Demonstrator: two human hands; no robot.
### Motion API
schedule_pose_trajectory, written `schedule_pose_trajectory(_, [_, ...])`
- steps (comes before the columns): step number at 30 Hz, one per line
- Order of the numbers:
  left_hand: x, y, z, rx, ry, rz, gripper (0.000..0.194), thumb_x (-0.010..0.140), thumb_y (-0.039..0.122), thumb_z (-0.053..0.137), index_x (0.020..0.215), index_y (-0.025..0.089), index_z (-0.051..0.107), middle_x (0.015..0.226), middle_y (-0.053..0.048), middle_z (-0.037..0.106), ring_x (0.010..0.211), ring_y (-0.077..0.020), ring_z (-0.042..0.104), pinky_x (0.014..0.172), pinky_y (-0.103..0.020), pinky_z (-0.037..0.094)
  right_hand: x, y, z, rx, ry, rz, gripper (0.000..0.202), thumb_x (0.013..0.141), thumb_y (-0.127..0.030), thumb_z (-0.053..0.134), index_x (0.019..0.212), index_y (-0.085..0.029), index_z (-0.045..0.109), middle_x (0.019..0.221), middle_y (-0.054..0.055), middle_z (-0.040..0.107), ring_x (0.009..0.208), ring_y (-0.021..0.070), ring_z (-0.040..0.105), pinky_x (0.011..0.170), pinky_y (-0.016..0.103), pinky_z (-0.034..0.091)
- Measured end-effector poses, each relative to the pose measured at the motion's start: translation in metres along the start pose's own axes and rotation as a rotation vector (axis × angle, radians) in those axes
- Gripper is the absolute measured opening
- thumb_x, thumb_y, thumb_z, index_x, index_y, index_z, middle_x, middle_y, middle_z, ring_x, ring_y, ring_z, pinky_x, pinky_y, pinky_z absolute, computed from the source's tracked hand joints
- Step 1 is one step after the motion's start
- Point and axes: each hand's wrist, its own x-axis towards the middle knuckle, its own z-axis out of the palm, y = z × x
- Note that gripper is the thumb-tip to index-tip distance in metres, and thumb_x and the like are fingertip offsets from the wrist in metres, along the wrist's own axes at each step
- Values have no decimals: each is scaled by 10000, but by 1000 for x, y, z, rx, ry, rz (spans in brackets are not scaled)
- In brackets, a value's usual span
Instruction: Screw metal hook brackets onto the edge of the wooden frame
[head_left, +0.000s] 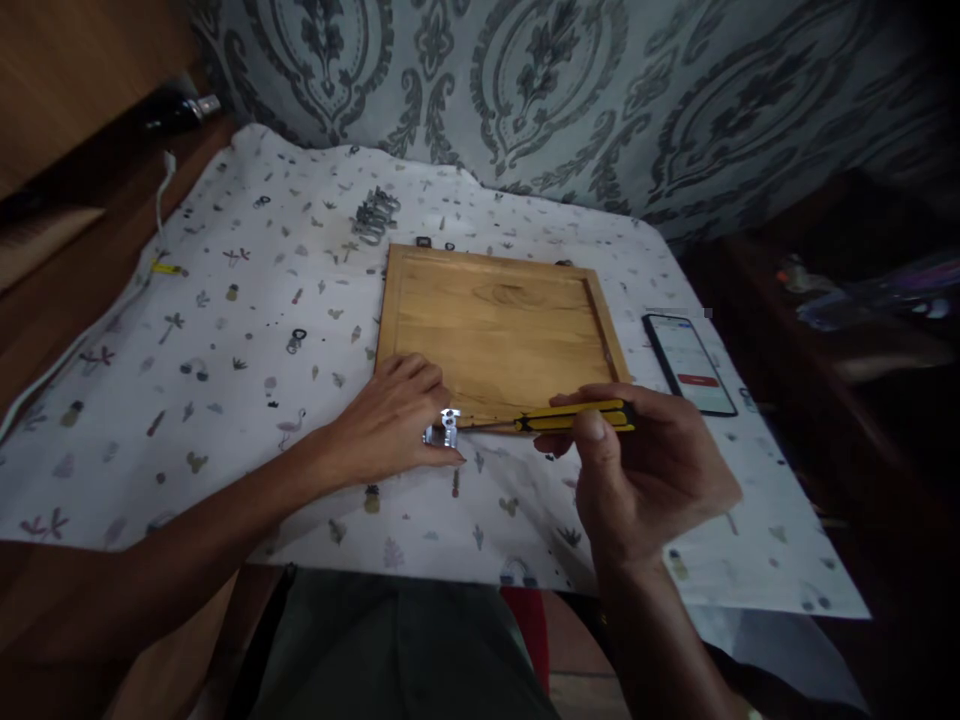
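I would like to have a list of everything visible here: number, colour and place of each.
wooden panel: 1, light brown, table centre
metal fitting: 1, silvery, at panel's near edge
screwdriver: 1, yellow-black, right hand
metal pieces: uncountable pile, grey, beyond panel's far-left corner
phone: 1, dark-edged, right of panel
tablecloth: 1, printed white, beneath these
cable: 1, white, left side
yellow object: 1, cloth's left edge
patterned wall: 1, grey, behind table
red item: 1, below table's near edge
clutter: uncountable, mostly dark, far right
clothing: dark green, bottom
left hand: 1, bare, holding fitting
right hand: 1, bare, gripping screwdriver
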Motion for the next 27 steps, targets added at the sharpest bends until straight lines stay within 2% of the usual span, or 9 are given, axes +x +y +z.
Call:
schedule_pose_trajectory(5, [0, -1, 2, 11, 4, 1, 414, 858, 546, 833, 920, 161, 695, 971, -60, 613, 992, -260, 519, 906, -382, 426, 4, -2, 6, -19, 24, -37, 134, 935, -281, 783, 1057, -239, 748, 858, 4, 773, 531, 119, 704, 427, 232, 585])
schedule_pose_trajectory(8, [1, 0, 2, 5, 5, -6, 423, 855, 544, 838, 975, 163, 699, 975, -59, 613, 991, -262, 520, 899, -380, 427, 5, -1, 9, -47, 14, -58, 138, 934, -297, 784, 1054, -243, 745, 891, 9, 770, 568, 132, 733, 431, 233, 607])
schedule_pose_trajectory(11, [1, 1, 1, 13, -7, -24, 448, 845, 555, 843, 964, 149, 696, 977, -66, 616, 998, -266, 525, 902, -382, 429, 5, 2, 11, -56, -18, -46, 146, 928, -276, 785, 1065, -245, 744, 920, 13, 766, 636, 149, 766, 464, 238, 645])
schedule_pose_trajectory(21, [1, -1, 4, 16, -1, -28, 476, 868, 581, 812, 1005, 141, 693, 1002, -80, 628, 1023, -280, 532, 900, -403, 439, 2, 9, 9, -114, -92, -22, 167, 944, -272, 766, 1105, -257, 725, 963, 1, 763, 601, 126, 751, 493, 251, 662])
schedule_pose_trajectory(25, [1, -1, 4, 13, -4, -32, 482, 853, 578, 828, 998, 138, 697, 1013, -85, 635, 1031, -282, 539, 909, -406, 449, 6, 6, 7, -149, -160, -16, 157, 945, -285, 767, 1094, -256, 730, 960, 12, 772, 684, 153, 778, 516, 249, 653])
schedule_pose_trajectory(27, [2, 0, 5, 17, -2, -37, 488, 842, 577, 838, 994, 136, 695, 1020, -85, 640, 1041, -283, 543, 920, -408, 454, 10, 1, 8, -117, -203, 10, 123, 946, -285, 767, 1058, -245, 733, 966, 17, 782, 657, 142, 764, 512, 239, 637])
